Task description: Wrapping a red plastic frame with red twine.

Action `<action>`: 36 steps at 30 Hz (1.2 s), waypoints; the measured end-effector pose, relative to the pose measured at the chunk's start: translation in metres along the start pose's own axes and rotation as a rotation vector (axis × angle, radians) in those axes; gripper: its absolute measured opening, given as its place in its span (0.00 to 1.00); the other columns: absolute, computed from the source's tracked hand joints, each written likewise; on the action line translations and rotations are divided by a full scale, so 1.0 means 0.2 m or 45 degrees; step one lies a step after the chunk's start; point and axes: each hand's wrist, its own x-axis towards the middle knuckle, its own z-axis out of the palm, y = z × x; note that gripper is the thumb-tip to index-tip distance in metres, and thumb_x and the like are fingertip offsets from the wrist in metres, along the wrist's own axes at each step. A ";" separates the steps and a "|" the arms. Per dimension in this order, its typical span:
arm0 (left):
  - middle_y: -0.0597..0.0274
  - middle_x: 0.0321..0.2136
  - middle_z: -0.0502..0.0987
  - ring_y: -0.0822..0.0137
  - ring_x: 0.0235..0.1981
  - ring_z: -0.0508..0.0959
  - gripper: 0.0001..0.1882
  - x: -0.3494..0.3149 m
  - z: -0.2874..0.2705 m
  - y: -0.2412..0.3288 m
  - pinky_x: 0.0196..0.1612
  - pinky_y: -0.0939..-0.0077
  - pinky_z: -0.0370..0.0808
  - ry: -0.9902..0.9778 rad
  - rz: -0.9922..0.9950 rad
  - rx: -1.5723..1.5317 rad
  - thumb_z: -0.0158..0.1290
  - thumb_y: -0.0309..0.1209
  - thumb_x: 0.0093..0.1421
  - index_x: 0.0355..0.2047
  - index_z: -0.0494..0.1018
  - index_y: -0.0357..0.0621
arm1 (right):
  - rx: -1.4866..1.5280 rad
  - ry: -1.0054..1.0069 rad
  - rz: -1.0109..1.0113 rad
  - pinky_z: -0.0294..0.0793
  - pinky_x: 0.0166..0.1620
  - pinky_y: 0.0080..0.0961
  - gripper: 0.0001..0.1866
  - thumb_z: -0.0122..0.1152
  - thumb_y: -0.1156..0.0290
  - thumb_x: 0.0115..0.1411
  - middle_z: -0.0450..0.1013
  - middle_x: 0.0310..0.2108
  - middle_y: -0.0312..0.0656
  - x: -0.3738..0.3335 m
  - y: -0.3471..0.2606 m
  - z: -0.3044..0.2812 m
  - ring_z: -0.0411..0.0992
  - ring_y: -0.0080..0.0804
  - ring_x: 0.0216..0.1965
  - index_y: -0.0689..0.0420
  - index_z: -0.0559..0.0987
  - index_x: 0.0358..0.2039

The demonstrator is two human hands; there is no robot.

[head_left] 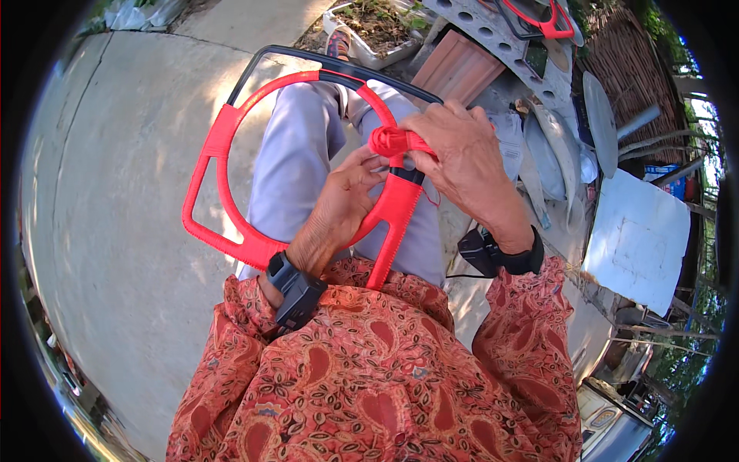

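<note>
A square black frame with a round ring inside it (219,146) rests on my lap. Red ribbon or cord is wound tightly over most of it, while the far bar (342,61) and a short stretch at the right side show bare black. My left hand (339,204) reaches up through the ring, its fingers closed at the ring's right side. My right hand (462,154) is curled at the frame's right edge, gripping a bundle of red ribbon (389,142) that lies across the ring. Some of its fingertips are hidden. A thin loose red strand hangs below that hand.
Concrete floor (115,154) spreads to the left. Ahead stand a white planter (377,54) with soil and a brown ridged slab (459,68). Another red-wrapped frame (550,27) lies on a grey block with holes (489,35). A pale board (639,240) is at the right.
</note>
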 end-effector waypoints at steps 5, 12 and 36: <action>0.56 0.43 0.71 0.62 0.45 0.73 0.17 -0.03 0.04 -0.01 0.47 0.58 0.75 0.070 0.122 -0.047 0.47 0.24 0.60 0.50 0.64 0.40 | -0.214 -0.068 -0.433 0.59 0.49 0.41 0.11 0.63 0.70 0.43 0.72 0.36 0.38 0.12 -0.02 0.17 0.65 0.36 0.49 0.55 0.77 0.31; 0.51 0.45 0.71 0.55 0.45 0.75 0.13 -0.02 -0.08 -0.01 0.48 0.54 0.76 0.282 -0.116 -0.232 0.44 0.32 0.66 0.48 0.66 0.40 | 0.669 0.335 0.436 0.70 0.40 0.23 0.07 0.65 0.74 0.50 0.74 0.29 0.37 -0.17 0.19 0.10 0.72 0.27 0.32 0.59 0.78 0.30; 0.55 0.32 0.79 0.66 0.29 0.80 0.12 0.01 -0.01 -0.03 0.33 0.74 0.79 0.120 -0.327 0.335 0.49 0.31 0.64 0.40 0.72 0.33 | 0.912 0.530 0.545 0.72 0.39 0.22 0.19 0.64 0.76 0.51 0.75 0.38 0.39 -0.64 0.32 0.52 0.72 0.24 0.35 0.60 0.76 0.45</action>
